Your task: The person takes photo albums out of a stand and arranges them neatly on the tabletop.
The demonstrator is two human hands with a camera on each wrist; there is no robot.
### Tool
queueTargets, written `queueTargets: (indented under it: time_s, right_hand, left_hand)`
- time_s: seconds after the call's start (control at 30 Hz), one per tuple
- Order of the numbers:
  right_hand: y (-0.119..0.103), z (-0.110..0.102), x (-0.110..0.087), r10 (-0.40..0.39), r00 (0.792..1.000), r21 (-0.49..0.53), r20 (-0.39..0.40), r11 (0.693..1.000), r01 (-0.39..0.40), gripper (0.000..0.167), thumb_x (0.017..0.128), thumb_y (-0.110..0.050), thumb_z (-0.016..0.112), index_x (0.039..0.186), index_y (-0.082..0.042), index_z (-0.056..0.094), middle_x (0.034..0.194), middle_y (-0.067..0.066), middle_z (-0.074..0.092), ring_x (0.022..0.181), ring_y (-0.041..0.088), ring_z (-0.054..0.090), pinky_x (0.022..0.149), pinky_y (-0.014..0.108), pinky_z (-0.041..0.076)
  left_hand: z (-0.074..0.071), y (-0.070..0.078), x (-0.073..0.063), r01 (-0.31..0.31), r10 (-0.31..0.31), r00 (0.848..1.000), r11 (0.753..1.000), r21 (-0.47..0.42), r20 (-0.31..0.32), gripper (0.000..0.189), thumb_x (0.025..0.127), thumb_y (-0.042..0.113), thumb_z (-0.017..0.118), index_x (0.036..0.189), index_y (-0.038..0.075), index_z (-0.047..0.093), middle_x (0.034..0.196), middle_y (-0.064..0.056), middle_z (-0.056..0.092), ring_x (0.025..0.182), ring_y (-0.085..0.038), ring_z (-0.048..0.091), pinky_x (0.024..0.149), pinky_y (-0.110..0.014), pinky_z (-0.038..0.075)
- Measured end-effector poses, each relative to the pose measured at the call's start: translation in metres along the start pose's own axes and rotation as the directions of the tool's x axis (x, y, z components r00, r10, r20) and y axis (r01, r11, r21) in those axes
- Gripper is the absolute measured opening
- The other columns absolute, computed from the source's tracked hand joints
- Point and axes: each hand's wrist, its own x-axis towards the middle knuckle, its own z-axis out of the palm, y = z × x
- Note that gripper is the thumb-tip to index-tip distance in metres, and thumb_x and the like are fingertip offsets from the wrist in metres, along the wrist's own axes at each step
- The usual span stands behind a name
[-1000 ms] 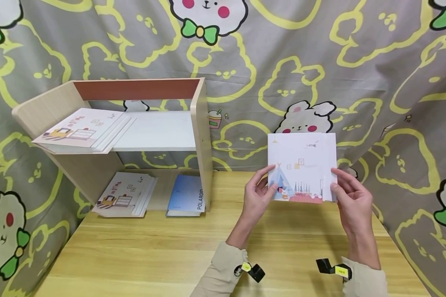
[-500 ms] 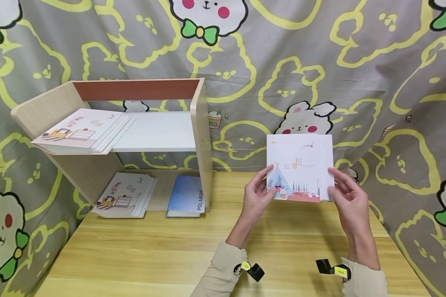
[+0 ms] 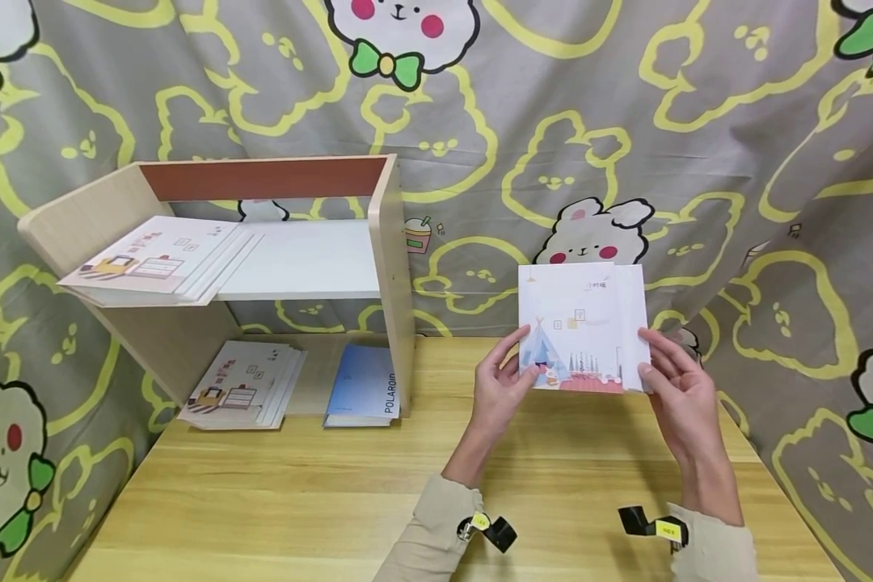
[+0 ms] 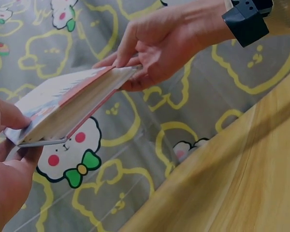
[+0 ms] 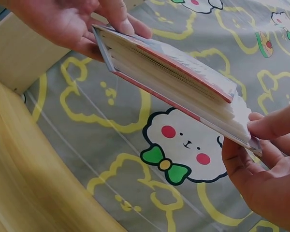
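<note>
A square hardcover book (image 3: 571, 331) is held up over the table, its pale front cover printed with a blue tent and a pink strip. My left hand (image 3: 502, 376) pinches its left edge, thumb on the cover and fingers beneath. On the opposite side, my right hand (image 3: 680, 392) grips the right edge between thumb and fingers. The front cover stops short of that edge, leaving a white strip of the inside showing. In the right wrist view the book's pages (image 5: 174, 87) fan out in a slanted stack between the red-edged covers, with the right thumb lying on them.
At left stands a two-tier wooden shelf (image 3: 393, 283). One pile of books (image 3: 145, 259) lies on its upper board, another pile (image 3: 243, 380) below. A blue book (image 3: 364, 384) marked POLAROID lies at lower right. A patterned curtain (image 3: 466, 121) hangs behind the wooden table (image 3: 298, 501).
The book and my right hand have shifted slightly left, and the white strip at the right of the cover looks wider. My left hand keeps its hold almost in place.
</note>
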Motion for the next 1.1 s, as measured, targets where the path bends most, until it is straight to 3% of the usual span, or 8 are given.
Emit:
queueTargets:
  time_s: [0.3,0.67,1.1]
  right_hand:
    - [0.006,-0.002,0.001,0.007,0.999,0.029,-0.049,1.0,-0.006,0.047,0.099,0.011,0.057,0.145,0.007,0.05,0.128,0.005,0.069,0.113,0.013,0.066,0.086,0.021,0.056]
    - [0.013,-0.003,0.003,0.018,0.992,0.022,-0.122,1.0,-0.016,0.043,0.097,0.011,0.061,0.139,0.011,0.056,0.119,0.006,0.073,0.105,0.013,0.069,0.081,0.02,0.057]
    - [0.02,-0.006,0.003,0.032,0.99,-0.098,-0.135,0.994,-0.046,0.041,0.098,0.009,0.061,0.138,0.008,0.058,0.118,0.003,0.072,0.105,0.01,0.068,0.082,0.018,0.056]
  left_hand:
    - [-0.002,-0.003,-0.001,0.035,-0.034,0.999,0.999,0.021,-0.003,0.066,0.089,-0.019,0.057,0.149,0.007,0.052,0.148,-0.014,0.051,0.119,-0.025,0.061,0.086,-0.024,0.056]
    - [-0.002,-0.005,-0.002,0.032,-0.034,0.999,0.995,0.092,0.018,0.064,0.094,-0.018,0.057,0.152,0.006,0.048,0.153,-0.013,0.046,0.126,-0.031,0.057,0.097,-0.03,0.054]
    - [-0.004,-0.016,-0.002,0.039,-0.036,0.999,0.993,0.108,-0.029,0.063,0.091,-0.02,0.057,0.15,0.004,0.05,0.152,-0.011,0.048,0.126,-0.029,0.057,0.099,-0.032,0.054]
